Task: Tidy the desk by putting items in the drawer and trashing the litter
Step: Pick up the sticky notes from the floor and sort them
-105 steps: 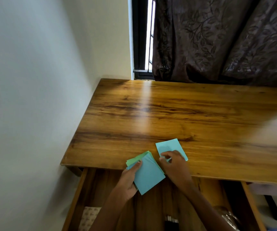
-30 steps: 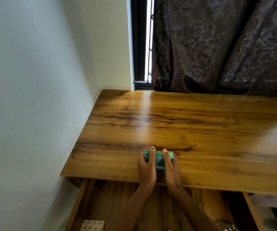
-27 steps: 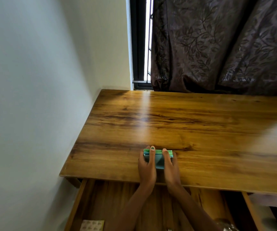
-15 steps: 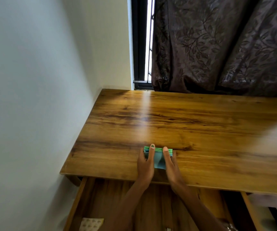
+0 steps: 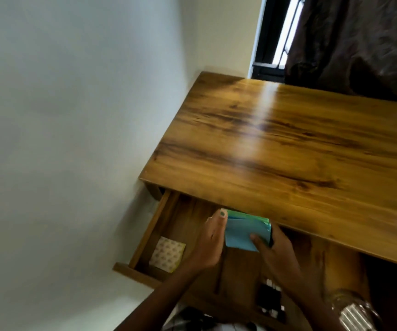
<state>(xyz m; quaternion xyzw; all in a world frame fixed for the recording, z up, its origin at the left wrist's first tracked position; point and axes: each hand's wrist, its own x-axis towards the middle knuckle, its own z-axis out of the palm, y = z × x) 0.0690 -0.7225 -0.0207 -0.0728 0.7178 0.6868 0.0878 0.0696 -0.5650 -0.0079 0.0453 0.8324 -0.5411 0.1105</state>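
A stack of blue and green paper sheets (image 5: 239,231) hangs over the open wooden drawer (image 5: 154,226), just below the front edge of the desk (image 5: 288,149). My left hand (image 5: 210,242) lies flat against the stack's left side, fingers straight. My right hand (image 5: 275,252) grips the stack's right side, thumb on top of the blue sheet and fingers beneath it.
Inside the drawer lie a pale patterned pad (image 5: 167,254) at the left, a small dark object (image 5: 269,298) near the front and a glass jar (image 5: 352,311) at the right. A white wall stands at the left. A dark curtain (image 5: 359,41) hangs behind the desk.
The stack left the desk top and came down over the open drawer, held between both hands. The view swung left and tilted.
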